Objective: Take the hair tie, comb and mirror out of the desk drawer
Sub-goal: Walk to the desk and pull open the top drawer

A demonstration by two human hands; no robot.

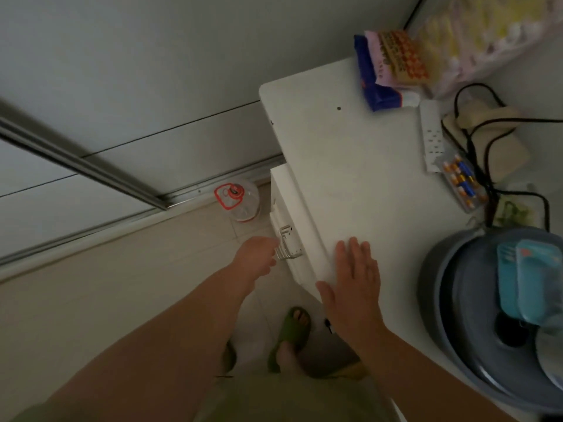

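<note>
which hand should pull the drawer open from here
Left. The left hand is already at the metal drawer handle, fingers on it. The right hand lies flat on the desk top, probably steadying.

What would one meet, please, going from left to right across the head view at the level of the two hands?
Left hand → drawer handle → right hand flat on the white desk → grey round appliance.

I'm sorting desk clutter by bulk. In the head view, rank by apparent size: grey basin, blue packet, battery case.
1. grey basin, though nearest the camera and cut off
2. blue packet
3. battery case
</note>
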